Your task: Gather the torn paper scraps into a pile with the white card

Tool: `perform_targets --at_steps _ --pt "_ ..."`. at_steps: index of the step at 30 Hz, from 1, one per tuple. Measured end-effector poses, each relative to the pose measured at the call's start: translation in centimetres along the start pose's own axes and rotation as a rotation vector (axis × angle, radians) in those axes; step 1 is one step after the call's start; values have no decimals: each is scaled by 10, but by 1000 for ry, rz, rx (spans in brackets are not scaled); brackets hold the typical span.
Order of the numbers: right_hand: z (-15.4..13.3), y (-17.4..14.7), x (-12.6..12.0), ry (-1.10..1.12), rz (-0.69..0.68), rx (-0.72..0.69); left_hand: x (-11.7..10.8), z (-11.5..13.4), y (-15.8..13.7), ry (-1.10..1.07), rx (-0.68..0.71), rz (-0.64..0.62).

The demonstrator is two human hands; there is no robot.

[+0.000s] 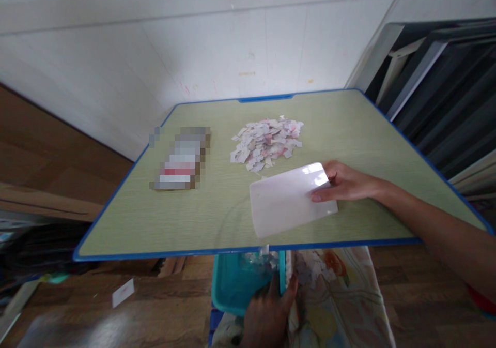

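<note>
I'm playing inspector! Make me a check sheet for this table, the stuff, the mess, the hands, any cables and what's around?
Surface: light green tabletop with a blue edge.
Job's things: paper scrap pile, white panel, teal basin below the table's near edge.
Clutter: pixelated item, details hidden; white paper piece on the wooden floor.
Hands: right hand holds the white panel; left hand grips the teal basin's rim.
Cables: nothing seen.
Surroundings: white wall behind, brown board left, dark panels right, patterned cloth below.
</note>
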State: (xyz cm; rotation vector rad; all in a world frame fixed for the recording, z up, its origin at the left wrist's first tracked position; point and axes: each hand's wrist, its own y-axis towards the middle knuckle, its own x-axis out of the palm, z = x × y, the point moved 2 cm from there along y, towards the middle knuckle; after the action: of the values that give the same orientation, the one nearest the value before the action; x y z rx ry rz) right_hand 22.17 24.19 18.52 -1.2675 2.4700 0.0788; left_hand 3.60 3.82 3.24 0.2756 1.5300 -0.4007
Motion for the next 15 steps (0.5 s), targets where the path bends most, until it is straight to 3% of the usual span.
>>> perform_targets --at_steps 15 --pt "2 -1 0 48 47 36 -6 0 0 -53 -34 -48"
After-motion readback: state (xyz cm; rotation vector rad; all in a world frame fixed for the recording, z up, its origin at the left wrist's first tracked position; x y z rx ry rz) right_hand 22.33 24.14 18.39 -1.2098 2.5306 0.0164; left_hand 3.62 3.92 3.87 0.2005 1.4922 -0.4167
